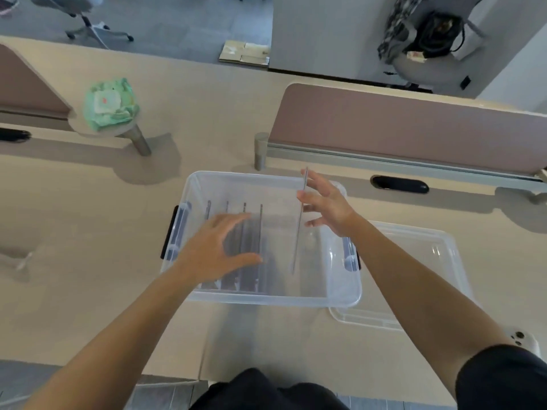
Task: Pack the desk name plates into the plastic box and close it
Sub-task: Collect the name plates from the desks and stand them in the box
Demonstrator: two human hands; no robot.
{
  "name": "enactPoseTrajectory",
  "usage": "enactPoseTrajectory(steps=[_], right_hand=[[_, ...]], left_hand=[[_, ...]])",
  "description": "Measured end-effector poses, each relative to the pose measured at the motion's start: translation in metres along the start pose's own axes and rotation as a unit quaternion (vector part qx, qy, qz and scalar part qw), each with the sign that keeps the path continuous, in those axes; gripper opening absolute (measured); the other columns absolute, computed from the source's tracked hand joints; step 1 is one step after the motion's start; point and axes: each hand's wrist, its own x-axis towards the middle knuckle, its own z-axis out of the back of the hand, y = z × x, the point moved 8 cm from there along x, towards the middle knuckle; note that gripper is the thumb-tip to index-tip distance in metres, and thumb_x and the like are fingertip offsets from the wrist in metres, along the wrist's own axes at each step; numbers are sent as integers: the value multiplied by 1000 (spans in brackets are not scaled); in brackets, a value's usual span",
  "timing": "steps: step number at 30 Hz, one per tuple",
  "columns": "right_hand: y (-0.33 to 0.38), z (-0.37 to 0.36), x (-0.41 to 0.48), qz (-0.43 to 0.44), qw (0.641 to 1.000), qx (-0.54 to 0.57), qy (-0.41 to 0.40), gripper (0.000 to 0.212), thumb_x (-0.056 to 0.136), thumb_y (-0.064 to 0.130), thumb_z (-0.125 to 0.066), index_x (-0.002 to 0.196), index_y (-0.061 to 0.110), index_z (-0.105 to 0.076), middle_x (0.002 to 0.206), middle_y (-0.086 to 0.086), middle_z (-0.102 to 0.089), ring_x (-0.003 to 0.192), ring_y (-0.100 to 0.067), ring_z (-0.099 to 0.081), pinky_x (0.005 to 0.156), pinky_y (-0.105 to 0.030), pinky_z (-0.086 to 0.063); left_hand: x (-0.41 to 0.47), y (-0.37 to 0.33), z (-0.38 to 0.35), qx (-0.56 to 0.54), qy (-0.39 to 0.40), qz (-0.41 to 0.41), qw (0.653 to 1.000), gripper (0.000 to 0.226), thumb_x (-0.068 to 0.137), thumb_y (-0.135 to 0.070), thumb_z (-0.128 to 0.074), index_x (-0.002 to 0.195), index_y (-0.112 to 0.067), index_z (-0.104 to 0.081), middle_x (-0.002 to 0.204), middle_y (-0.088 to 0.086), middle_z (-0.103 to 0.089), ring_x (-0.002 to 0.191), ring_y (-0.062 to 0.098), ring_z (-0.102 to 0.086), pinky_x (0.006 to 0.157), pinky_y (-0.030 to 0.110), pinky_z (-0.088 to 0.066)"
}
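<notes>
Where the view starts, nearest the camera: two bare forearms reach forward from dark clothing over the pale surface [88,232].
Left hand [217,251]: palm down inside the left half of the plastic box [266,298], fingers [236,218] spread and slack, resting on or just above the packed plates; whether they touch cannot be told.
Packed name plates [251,247]: several thin clear plates standing on edge side by side in the left part of the box, seen as dark parallel lines.
Right hand [328,205]: over the far right of the box, fingers partly spread, thumb and fingertips pinching one plate.
Held name plate [299,232]: upright on its thin edge, slightly tilted, its lower end down inside the box, apart from the packed row.
Plastic box: clear, open, with dark latches at left and right ends.
Lid [414,261]: clear, flat on the surface, just right of the box and partly behind it.
Farther back: a pinkish divider panel [414,128] to the right, a green packet [111,106] on a small round stand to the left.
</notes>
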Motion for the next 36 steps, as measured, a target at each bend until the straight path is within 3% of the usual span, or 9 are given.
enactPoseTrajectory(steps=[4, 8, 12, 16, 20, 24, 27, 31, 36], right_hand=[[-19, -7, 9, -32, 998, -44, 14, 85, 66, 53, -78, 142, 41, -43, 141, 11, -47, 100, -27, -65, 85, -54, -56], [-35, -19, 19, -58, 997, -42, 17, 67, 77, 41, -76, 137, 41, -47, 138, 10, -47, 106, -30, -63, 90, -60, -53], [-56, -27, 28, -93, 995, -36, 19, 57, 81, 32, -77, 130, 45, -51, 136, 10, -47, 107, -28, -61, 92, -61, -51], [-82, -31, 33, -121, 992, -43, 8, 72, 73, 33, -78, 137, 43, -48, 141, 11, -43, 122, -27, -49, 83, -52, -51], [-106, -28, 35, -151, 988, -34, -17, 73, 74, 32, -75, 140, 42, -45, 143, 11, -40, 123, -22, -43, 92, -54, -45], [-126, -23, 37, -192, 980, 21, -42, 66, 87, 25, -71, 145, 41, -42, 149, 7, -39, 128, -24, -41, 97, -58, -44], [-122, -23, 36, -193, 979, 28, -51, 64, 90, 25, -67, 145, 43, -40, 142, 4, -42, 135, -26, -38, 101, -57, -42], [-104, -18, 25, -155, 983, -84, -54, 72, 93, 42, -63, 151, 49, -21, 151, -3, -38, 131, -28, -43, 103, -53, -44], [-105, -21, -6, -125, 951, -273, 74, 105, 82, 46, -75, 149, 57, 7, 153, -5, -41, 134, -27, -46, 103, -51, -47]], left_hand=[[-10, 41, 11, 129, -44, 26, 990, 83, 64, -86, -51, 137, -47, -40, 139, -5, -45, 131, 21, -37, 100, 44, -43], [-9, 58, 23, 251, -128, -32, 959, 73, 77, -80, -42, 126, -29, -60, 132, 12, -52, 119, 39, -45, 100, 49, -43], [-2, 82, 21, 238, -126, 16, 963, 59, 82, -69, -43, 125, -32, -58, 151, 11, -32, 131, 39, -29, 108, 50, -34], [3, 99, 14, 215, -91, 104, 967, 60, 83, -69, -43, 133, -35, -45, 157, 7, -14, 134, 36, -28, 105, 48, -39], [2, 94, 13, 255, -100, 94, 957, 62, 84, -67, -45, 134, -30, -44, 156, 12, -15, 125, 37, -42, 94, 46, -46], [2, 94, 13, 252, -99, 96, 958, 62, 84, -68, -44, 131, -29, -46, 156, 11, -16, 128, 35, -39, 98, 46, -45], [1, 93, 14, 254, -95, 93, 958, 62, 84, -68, -43, 131, -29, -47, 156, 11, -15, 130, 34, -38, 100, 46, -44], [1, 91, 15, 249, -97, 86, 960, 60, 85, -68, -43, 130, -29, -47, 156, 11, -16, 132, 34, -37, 100, 47, -44], [1, 91, 17, 237, -97, 87, 963, 57, 85, -67, -43, 127, -30, -49, 156, 10, -16, 133, 33, -37, 101, 49, -44]])
